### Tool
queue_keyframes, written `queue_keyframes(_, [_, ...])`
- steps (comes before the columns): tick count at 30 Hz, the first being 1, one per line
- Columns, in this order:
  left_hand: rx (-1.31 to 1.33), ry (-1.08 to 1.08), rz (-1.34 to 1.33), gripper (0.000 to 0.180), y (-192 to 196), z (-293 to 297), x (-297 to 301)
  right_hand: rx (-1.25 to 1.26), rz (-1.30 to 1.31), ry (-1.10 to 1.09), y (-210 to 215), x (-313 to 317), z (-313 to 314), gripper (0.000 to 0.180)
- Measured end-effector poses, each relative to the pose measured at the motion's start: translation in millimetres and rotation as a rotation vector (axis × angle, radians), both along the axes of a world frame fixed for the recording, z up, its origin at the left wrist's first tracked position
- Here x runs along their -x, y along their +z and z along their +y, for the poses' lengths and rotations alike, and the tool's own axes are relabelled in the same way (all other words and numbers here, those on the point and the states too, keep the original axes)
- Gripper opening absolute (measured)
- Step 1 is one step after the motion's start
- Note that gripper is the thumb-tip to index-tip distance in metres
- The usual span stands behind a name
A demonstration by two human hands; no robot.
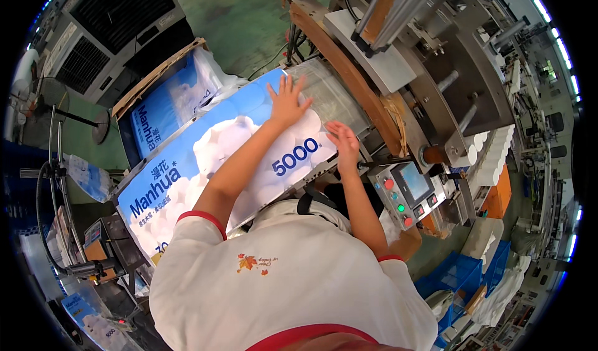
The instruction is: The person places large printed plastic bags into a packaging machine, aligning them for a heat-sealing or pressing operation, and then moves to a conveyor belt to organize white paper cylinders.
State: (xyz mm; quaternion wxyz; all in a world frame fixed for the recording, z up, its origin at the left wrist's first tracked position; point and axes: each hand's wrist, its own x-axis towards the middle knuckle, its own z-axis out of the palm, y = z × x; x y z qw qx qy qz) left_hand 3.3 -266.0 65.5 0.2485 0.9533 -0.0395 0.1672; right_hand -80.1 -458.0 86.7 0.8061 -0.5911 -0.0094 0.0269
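A large blue and white printed plastic bag (187, 170) lies flat and slanted across the work table in front of me. My left hand (288, 104) rests near its far right end, fingers spread and palm down. Closer to me, my right hand (342, 138) is at the bag's right edge, with its fingers stretched out; nothing shows in its grasp. Just past the hands, clear plastic film (330, 92) covers the end of the table beside the machine.
A control panel (406, 192) with coloured buttons stands right of my right arm. Behind it rises a metal machine (374, 58). Similar bags (174, 99) lie in a container beyond the table. White rolls (492, 158) line the right; blue crates (455, 279) sit lower right.
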Motion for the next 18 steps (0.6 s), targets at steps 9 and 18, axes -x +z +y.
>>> queue_keyframes(9, [-0.263, 0.187, 0.167, 0.060, 26, 20, 77, 0.191, 0.606, 0.250, -35, 75, -23, 0.051])
queue_keyframes(18, [-0.341, 0.195, 0.210, 0.062, 16, 12, 81, 0.084, 0.853, 0.384, -48, 58, 10, 0.055])
